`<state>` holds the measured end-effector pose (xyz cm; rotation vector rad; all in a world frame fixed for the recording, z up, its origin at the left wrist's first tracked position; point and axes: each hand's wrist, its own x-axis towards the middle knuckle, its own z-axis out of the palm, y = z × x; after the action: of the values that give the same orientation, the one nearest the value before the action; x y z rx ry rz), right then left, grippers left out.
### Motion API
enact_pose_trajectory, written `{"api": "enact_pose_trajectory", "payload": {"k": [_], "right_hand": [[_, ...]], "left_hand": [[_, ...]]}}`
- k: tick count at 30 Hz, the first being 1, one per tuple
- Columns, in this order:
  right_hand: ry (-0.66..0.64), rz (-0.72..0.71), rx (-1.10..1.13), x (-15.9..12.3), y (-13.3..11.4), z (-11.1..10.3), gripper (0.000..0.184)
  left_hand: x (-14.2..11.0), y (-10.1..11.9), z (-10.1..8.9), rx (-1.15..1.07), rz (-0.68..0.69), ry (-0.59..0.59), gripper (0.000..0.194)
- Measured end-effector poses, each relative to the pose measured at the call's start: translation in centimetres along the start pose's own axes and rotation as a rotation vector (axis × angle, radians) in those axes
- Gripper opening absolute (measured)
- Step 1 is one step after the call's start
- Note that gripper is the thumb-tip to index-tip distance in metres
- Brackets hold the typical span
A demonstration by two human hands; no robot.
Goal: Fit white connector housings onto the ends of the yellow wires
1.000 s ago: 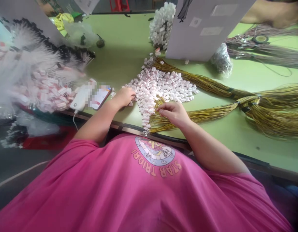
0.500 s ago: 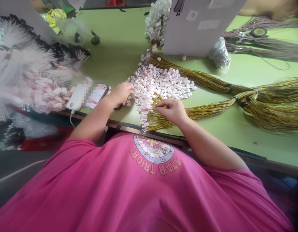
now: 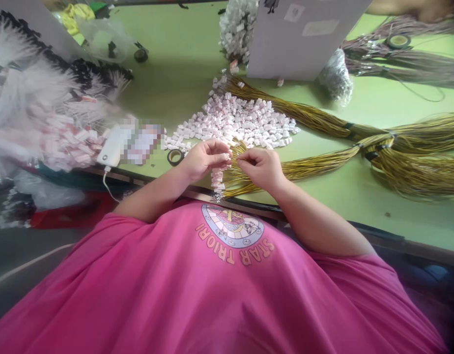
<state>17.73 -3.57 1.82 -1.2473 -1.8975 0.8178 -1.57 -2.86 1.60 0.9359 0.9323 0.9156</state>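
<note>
In front of my chest, my left hand [image 3: 208, 160] is closed in a pinch, with what looks like a small white plastic connector at the fingertips. Close on its right, my right hand [image 3: 263, 169] pinches a thin yellow wire from the lower wire bundle [image 3: 319, 160]. The two sets of fingertips nearly meet. Behind them spreads a heap of white connectors [image 3: 245, 118]. A column of connectors [image 3: 217, 182] joined to wire ends lies below my left fingertips, beside bare metal wire tips [image 3: 217, 197].
A black tape roll [image 3: 175, 157] and a white power bank [image 3: 114, 147] lie left of my left hand. White wire bundles [image 3: 20, 93] crowd the far left. A grey panel [image 3: 286, 54] stands behind the heap. Another person's hand [image 3: 435, 10] is at the upper right.
My left hand has moved right from the left edge of the connector heap to my right fingertips. The tape roll now shows fully. My right hand stays almost in place, still pinching.
</note>
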Motion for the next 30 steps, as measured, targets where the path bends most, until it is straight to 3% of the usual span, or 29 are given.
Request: {"api": "enact_pose_trajectory", "payload": {"k": [12, 21, 30], "right_hand": [[-0.063, -0.091, -0.136, -0.2, 0.4, 0.8, 0.020], [-0.107, -0.078, -0.206, -0.1, 0.3, 0.8, 0.020], [-0.086, -0.178, -0.259, -0.4, 0.8, 1.2, 0.019]], "left_hand": [[-0.3, -1.4, 1.0, 0.217, 0.237, 0.107, 0.028], [-0.5, -1.9, 1.2, 0.327, 0.172, 0.160, 0.030], [-0.7, -1.0, 1.5, 0.208, 0.138, 0.135, 0.028]]}}
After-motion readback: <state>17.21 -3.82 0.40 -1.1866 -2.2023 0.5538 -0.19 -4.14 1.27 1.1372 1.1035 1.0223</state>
